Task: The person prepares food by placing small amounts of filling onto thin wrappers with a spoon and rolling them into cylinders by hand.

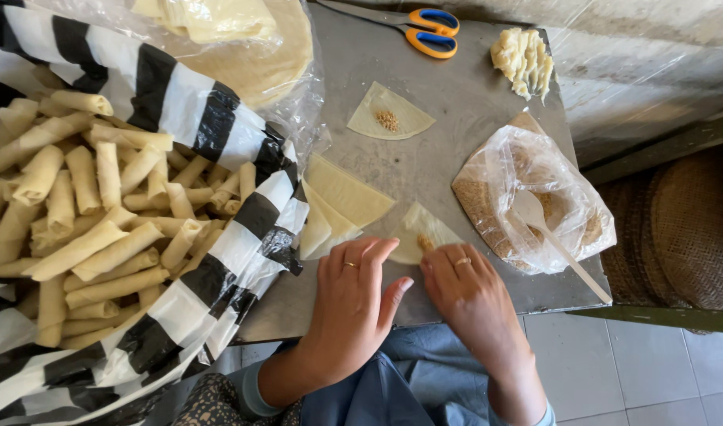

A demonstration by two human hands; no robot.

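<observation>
My left hand (352,304) and my right hand (466,293) rest side by side at the near edge of a grey metal table (456,118). Both touch a pale pastry wrapper (426,229) with a bit of brown filling on it; the fingertips cover its near edge. My left fingers lie flat on its left corner, my right fingers press its right side. A small stack of cut wrappers (342,201) lies just left of it. Farther back sits another wrapper with filling (388,115).
A black-and-white striped bag holds several rolled pastries (93,213) at left. A clear bag of brown filling (535,197) with a white spoon (555,237) is at right. Orange-handled scissors (428,31), a pale crumbly lump (523,59) and round wrapper sheets in plastic (251,47) lie at the back.
</observation>
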